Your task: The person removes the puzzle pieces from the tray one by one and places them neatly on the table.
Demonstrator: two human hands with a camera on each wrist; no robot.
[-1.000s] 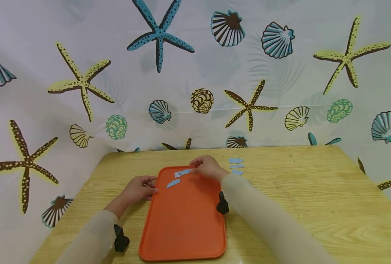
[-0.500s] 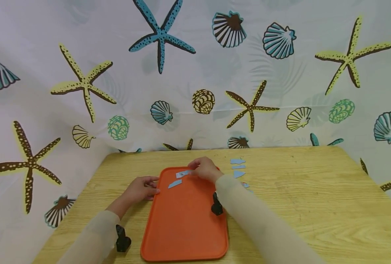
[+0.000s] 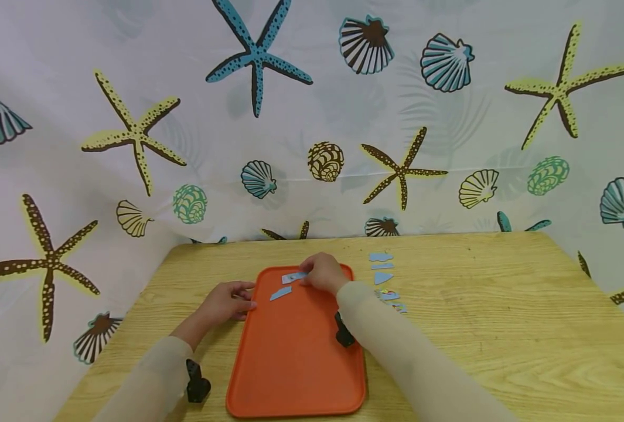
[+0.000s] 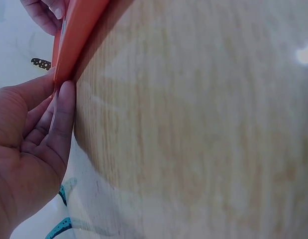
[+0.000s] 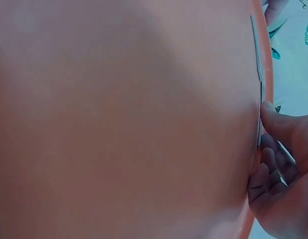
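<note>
An orange tray (image 3: pixel 298 363) lies on the table. My left hand (image 3: pixel 222 302) grips its left rim, thumb on top and fingers at the underside, as the left wrist view shows (image 4: pixel 34 134). Inside the far edge of the tray, my right hand (image 3: pixel 324 273) pinches a flat light-blue puzzle piece (image 5: pixel 260 119) with the thumb at its edge, the other fingers curled against the tray. End to end with it lies another thin piece (image 5: pixel 256 47). A separate slanted light-blue piece (image 3: pixel 281 293) rests nearer me on the tray. The right fingertips partly hide the held piece.
Right of the tray, several light-blue pieces lie in a column on the wooden table (image 3: pixel 501 316): a wavy one (image 3: pixel 381 257), a pointed one (image 3: pixel 382 277) and one with a colourful print (image 3: pixel 389 295). A shell-patterned cloth (image 3: pixel 301 117) hangs behind the table.
My right hand and forearm have shifted slightly left and nearer me, uncovering printed pieces on the table beside the tray. My left hand keeps its hold on the rim.
</note>
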